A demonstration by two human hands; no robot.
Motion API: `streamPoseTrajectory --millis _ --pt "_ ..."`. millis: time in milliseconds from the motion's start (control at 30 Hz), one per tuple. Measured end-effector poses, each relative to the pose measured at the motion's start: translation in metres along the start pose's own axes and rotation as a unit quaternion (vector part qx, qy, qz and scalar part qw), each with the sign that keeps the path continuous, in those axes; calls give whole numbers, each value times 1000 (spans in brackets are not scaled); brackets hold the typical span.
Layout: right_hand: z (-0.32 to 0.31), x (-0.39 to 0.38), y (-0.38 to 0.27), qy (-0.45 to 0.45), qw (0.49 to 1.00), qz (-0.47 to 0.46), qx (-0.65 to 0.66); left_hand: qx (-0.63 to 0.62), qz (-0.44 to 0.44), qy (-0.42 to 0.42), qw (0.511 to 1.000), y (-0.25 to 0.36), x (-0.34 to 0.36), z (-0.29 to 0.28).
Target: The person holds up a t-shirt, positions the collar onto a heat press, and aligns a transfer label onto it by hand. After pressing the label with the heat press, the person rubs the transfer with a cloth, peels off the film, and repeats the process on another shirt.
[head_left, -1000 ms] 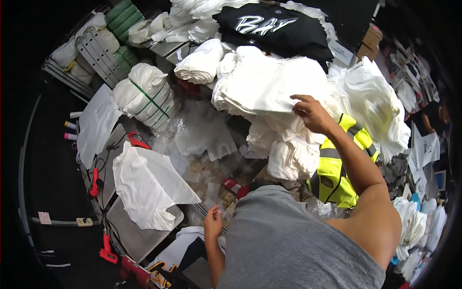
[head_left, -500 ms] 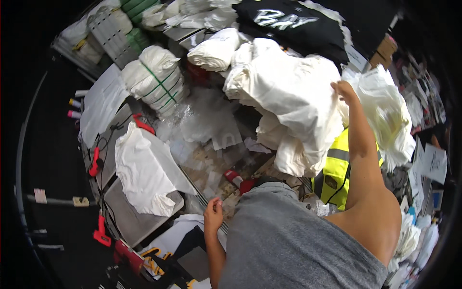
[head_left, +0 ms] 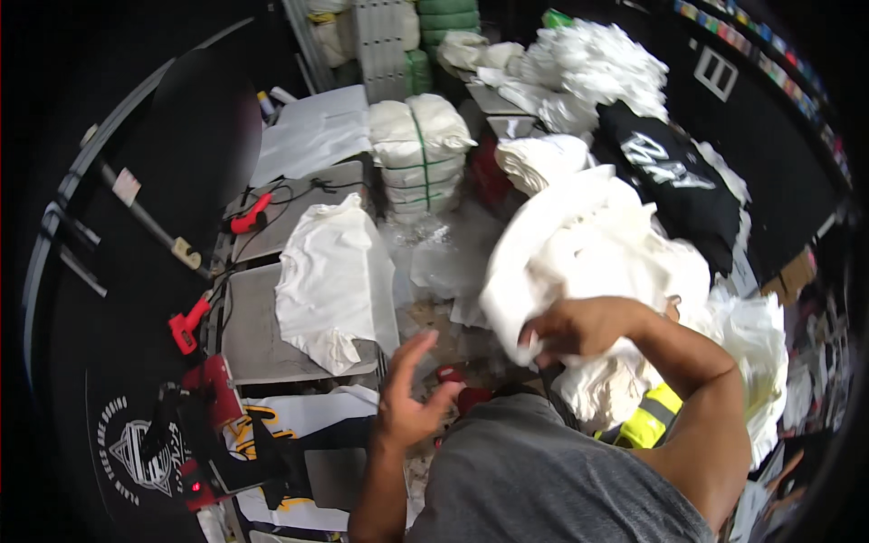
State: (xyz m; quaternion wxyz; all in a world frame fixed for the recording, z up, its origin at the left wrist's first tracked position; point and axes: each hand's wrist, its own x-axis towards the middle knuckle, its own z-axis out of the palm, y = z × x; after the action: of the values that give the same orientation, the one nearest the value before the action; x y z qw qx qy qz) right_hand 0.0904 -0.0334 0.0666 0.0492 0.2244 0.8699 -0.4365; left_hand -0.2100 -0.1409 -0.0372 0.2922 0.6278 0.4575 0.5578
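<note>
My right hand pinches the edge of a white T-shirt-like cloth, partly lifted and blurred over a pile of white garments. Where that cloth ends and the pile begins is hard to tell. Held in front of my body, my left hand is empty, its thumb and fingers apart. Beyond it, a white T-shirt lies spread on a grey platen, with a pale sheet along its right side.
Red-handled tools with black cables line the platens' left side. A strapped white bale stands at the back. Farther right are a black printed garment and clear plastic bags. A yellow safety vest hangs below the pile.
The view has swung left. My right hand has come from the pile's far right edge toward my body, drawing white cloth along. My left hand has risen and its fingers have spread.
</note>
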Motion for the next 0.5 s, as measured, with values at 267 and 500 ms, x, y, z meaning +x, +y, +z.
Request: streamPoseTrajectory --millis 267,500 --pt "-108 85 -108 22 977 -121 -176 29 -41 -60 997 -6 -7 1" --pt "-193 163 20 145 954 -133 -228 -134 -52 222 964 35 6 -56"
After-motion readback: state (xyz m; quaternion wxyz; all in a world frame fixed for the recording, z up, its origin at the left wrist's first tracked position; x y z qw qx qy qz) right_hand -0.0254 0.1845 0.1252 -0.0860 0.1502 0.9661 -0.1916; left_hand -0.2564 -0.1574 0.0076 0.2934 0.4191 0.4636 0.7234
